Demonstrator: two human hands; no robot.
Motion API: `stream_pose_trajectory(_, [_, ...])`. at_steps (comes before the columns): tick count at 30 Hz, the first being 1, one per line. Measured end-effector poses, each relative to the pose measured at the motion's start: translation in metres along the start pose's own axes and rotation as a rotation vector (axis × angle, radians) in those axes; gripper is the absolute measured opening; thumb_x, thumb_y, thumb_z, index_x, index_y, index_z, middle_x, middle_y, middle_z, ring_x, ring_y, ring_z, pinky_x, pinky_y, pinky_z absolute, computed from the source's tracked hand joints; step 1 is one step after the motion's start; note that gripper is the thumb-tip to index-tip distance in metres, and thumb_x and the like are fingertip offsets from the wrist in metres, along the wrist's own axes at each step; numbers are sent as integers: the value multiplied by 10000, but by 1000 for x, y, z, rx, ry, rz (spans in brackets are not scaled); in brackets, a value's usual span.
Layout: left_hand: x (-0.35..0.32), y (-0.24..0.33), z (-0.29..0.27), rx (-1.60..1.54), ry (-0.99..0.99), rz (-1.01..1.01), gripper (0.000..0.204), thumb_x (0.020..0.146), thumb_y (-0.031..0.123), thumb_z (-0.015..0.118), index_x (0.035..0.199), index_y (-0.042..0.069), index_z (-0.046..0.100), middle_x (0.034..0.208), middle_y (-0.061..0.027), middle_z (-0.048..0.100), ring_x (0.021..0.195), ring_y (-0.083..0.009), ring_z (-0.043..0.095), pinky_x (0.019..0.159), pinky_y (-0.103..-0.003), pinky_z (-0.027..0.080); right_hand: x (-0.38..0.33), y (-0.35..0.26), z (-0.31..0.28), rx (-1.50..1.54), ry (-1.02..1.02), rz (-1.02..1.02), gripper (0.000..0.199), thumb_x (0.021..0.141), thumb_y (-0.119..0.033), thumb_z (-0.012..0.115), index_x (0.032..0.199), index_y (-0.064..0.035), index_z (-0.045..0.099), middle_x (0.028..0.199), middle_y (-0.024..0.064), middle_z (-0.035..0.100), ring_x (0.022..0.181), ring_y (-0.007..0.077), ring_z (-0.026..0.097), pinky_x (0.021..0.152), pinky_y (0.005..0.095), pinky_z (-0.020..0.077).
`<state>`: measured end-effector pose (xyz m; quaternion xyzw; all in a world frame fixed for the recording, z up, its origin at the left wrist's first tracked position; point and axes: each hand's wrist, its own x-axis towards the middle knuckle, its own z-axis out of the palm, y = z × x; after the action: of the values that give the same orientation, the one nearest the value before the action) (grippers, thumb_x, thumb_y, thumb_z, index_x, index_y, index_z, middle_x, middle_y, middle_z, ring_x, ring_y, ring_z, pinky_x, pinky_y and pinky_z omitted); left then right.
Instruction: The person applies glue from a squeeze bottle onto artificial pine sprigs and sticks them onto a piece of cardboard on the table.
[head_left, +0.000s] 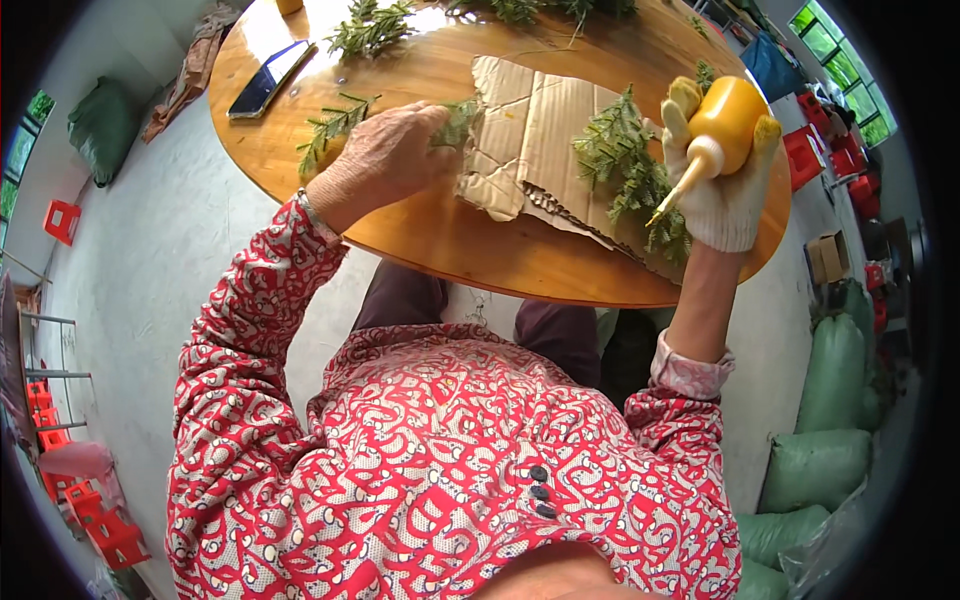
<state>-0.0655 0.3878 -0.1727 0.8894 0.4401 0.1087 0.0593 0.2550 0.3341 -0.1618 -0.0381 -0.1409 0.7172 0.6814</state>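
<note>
My left hand (385, 155), bare, is closed with its fingertips at a green artificial fir sprig (459, 122), slightly blurred beside the cardboard's left edge. Another green sprig (335, 125) shows on the other side of this hand; whether the two join is hidden. In a white knitted glove, my right hand (722, 205) grips a yellow squeeze bottle (728, 120). The bottle is tipped, its pale nozzle pointing down and left. Beneath the nozzle, green sprigs (625, 165) lie on a torn piece of corrugated cardboard (550, 120).
The round wooden table (440, 250) curves in front of me. A phone (270, 80) lies at its left, and more green sprigs (370, 25) are along the far side. Green sacks (820, 470) and red stools (800, 155) stand on the right; more red stools (105, 525) are at left.
</note>
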Motion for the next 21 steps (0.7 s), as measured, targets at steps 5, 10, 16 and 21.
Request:
stream_pose_trajectory(5, [13,15,10,183,-65,-47,383,813,279,585,1113,41,590,1087,-142,639,876,-316,622,750,-382,482,28,-14,15,-179,-37,-49,691,726,-329,751,1230,19,431,1176,224,525,1046,381,557,888,475,509])
stream_pose_trajectory(10, [26,17,16,274,50,-34,306,796,243,605,1038,55,615,941,-104,662,724,-268,609,644,-355,479,56,-31,4,-392,-72,-101,700,734,-388,724,1242,-1,437,1162,211,550,1038,367,574,862,448,520])
stream_pose_trajectory(16, [24,20,-1,-114,283,7,163,786,179,578,824,21,592,690,-80,612,535,-251,563,520,-362,464,58,-52,-25,-500,-80,-147,707,755,-476,676,1244,-16,452,1127,201,577,1020,357,587,830,413,525])
stream_pose_trajectory(21, [31,40,-23,-260,537,107,179,808,195,565,801,19,598,678,-81,612,514,-229,548,491,-339,450,59,-63,-31,-455,-276,-133,638,796,-410,669,1242,-10,449,1152,209,562,1015,345,593,845,430,522])
